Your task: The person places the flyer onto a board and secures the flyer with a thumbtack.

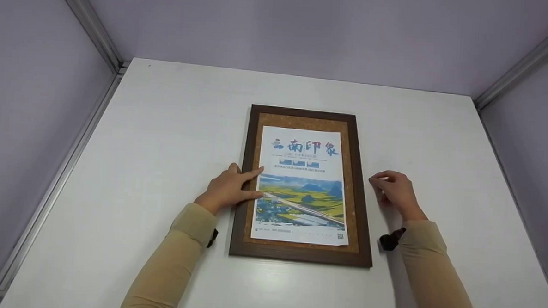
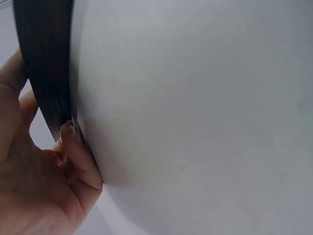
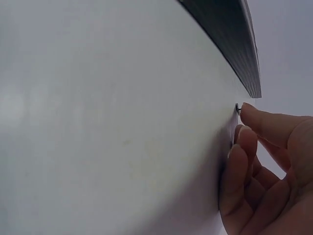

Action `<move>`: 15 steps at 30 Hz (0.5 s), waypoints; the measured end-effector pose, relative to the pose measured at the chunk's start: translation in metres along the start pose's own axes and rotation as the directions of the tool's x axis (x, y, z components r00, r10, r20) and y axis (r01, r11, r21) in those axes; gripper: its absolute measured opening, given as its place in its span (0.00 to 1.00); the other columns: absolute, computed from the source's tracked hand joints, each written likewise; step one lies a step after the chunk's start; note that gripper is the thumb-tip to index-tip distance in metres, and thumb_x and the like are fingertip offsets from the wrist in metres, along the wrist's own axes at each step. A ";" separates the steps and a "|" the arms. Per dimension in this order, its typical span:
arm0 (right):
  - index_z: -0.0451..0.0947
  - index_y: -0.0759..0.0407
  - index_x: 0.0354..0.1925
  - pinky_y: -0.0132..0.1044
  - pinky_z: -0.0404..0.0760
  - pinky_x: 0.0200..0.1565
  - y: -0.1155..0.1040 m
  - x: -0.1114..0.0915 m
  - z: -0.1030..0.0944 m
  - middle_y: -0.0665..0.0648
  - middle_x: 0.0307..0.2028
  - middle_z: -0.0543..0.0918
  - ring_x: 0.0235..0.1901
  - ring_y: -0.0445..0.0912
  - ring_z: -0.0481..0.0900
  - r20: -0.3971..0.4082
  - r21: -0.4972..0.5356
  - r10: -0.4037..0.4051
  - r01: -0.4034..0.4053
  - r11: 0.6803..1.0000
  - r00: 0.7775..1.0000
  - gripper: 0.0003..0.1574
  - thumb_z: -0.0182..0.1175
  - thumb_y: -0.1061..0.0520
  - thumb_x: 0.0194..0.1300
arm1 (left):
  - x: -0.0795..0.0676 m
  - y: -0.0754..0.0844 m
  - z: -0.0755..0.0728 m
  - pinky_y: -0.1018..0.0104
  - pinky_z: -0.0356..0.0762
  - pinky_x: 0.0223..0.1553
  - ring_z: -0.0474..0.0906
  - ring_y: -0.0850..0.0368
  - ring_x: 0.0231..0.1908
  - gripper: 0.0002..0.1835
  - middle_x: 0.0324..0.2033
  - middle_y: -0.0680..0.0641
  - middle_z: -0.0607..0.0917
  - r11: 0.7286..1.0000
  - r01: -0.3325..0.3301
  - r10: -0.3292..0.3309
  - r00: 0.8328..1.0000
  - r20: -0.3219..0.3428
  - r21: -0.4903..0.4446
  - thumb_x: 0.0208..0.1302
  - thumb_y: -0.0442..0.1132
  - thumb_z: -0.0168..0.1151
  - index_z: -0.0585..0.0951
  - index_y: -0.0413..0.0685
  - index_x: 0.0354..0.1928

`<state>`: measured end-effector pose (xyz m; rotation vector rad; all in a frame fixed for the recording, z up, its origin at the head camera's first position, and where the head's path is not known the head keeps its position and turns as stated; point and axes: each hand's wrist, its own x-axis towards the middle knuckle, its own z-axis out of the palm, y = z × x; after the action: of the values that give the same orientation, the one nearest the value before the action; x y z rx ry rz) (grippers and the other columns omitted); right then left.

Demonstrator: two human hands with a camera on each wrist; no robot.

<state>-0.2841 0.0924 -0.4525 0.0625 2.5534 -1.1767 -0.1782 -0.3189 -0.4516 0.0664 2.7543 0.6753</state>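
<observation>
A poster with coloured Chinese characters and a landscape picture lies on a brown cork board in a dark wooden frame. My left hand reaches across the frame's left side. Its straight thumb and index finger rest on the poster's left edge, while the other fingers bend against the frame's outer edge, as the left wrist view shows. Just right of the frame, my right hand has its thumb and fingertips together close over the table. In the right wrist view a small dark pin-like piece shows at the thumb tip.
The framed board lies on a white table. Pale purple panels rise behind it and at both sides, joined by metal posts. Dark devices sit at the wrists below tan sleeves.
</observation>
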 end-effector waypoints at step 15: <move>0.76 0.65 0.56 0.33 0.76 0.29 -0.005 0.000 0.003 0.56 0.37 0.76 0.25 0.41 0.75 0.007 -0.087 -0.025 0.025 0.996 1.000 0.23 0.57 0.50 0.72 | 0.000 -0.002 0.001 0.57 0.64 0.33 0.65 0.51 0.37 0.41 0.47 0.38 0.70 1.000 -0.012 0.012 1.000 -0.002 0.002 0.61 0.67 0.62 0.61 0.74 0.75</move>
<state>-0.2844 0.0867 -0.4512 0.0066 2.6036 -1.0714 -0.1783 -0.3199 -0.4534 0.0829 2.7588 0.6764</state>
